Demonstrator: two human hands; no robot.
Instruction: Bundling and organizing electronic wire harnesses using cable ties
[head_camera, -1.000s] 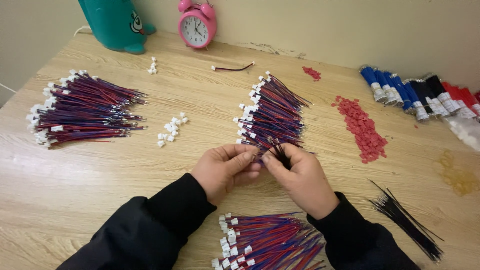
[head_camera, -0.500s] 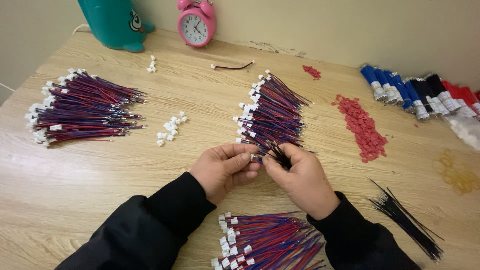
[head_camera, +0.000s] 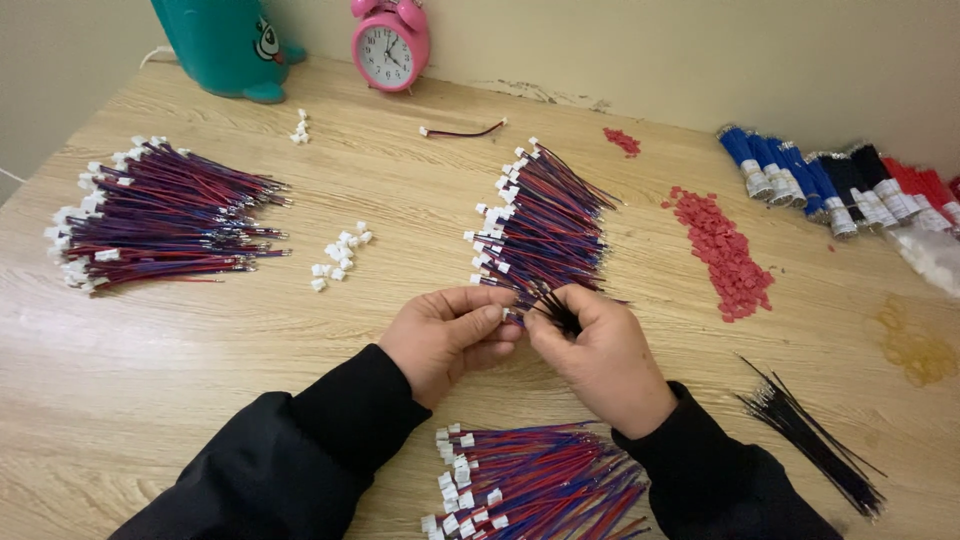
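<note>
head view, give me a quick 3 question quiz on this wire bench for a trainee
1. True or false: both hands meet at the near end of the middle wire bundle.
2. Which lies nearest the right hand? A) pink alarm clock B) thin black wires C) teal container
3. What colour are the small loose pieces piled right of the middle bundle?

Key
1. True: the left hand and right hand pinch wire ends together there.
2. B
3. Red: the red pieces form a strip on the table.
</note>
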